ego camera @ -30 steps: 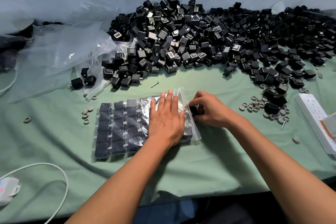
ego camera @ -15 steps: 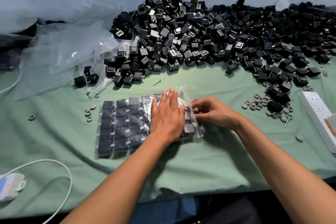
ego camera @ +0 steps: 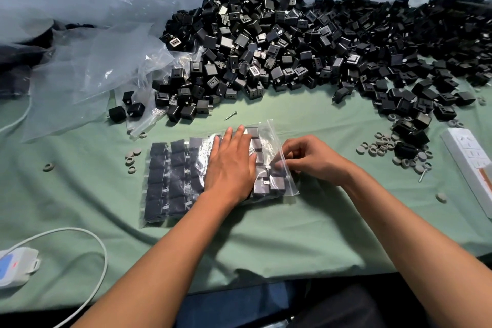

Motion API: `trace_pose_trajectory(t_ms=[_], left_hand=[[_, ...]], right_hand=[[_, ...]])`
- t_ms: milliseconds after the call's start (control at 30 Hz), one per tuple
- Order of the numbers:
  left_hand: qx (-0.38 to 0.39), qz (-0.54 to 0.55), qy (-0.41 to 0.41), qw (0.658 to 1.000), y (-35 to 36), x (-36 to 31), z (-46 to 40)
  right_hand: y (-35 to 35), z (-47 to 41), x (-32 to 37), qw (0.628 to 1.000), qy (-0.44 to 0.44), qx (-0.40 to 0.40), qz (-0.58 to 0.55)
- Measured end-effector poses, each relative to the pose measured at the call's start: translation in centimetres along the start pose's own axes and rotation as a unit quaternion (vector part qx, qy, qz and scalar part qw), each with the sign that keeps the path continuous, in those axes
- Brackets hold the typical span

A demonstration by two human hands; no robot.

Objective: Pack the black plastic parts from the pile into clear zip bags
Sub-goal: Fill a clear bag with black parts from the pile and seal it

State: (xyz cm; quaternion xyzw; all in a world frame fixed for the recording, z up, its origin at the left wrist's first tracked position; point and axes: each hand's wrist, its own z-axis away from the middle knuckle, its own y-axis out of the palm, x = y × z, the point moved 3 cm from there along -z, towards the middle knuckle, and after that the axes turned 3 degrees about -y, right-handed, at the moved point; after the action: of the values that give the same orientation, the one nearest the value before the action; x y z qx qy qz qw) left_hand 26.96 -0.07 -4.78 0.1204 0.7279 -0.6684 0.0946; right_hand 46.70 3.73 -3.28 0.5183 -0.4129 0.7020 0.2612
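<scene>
Clear zip bag [ego camera: 269, 138] of black parts [ego camera: 173, 168] on counter [ego camera: 306, 216] | left hand [ego camera: 231, 165] flat, fingers straight, pressing bag | right hand [ego camera: 311, 157] pinching bag's open edge

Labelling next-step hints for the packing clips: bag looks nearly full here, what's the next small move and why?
Probably run the right hand along the open right edge of the zip bag to press the seal shut. The bag already holds neat rows of black parts, the left hand lies flat on top pinning them, and the right fingers are pinching the plastic at the mouth. Whether any of the zip is closed yet can't be told.
</scene>
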Motion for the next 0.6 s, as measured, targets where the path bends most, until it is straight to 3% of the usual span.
trace_pose_trajectory(t_ms=[600], left_hand=[[0.004, -0.016, -0.002, 1.000, -0.59, -0.49, 0.26]], right_hand=[[0.44, -0.88, -0.79, 1.000, -0.013, 0.014, 0.015]])
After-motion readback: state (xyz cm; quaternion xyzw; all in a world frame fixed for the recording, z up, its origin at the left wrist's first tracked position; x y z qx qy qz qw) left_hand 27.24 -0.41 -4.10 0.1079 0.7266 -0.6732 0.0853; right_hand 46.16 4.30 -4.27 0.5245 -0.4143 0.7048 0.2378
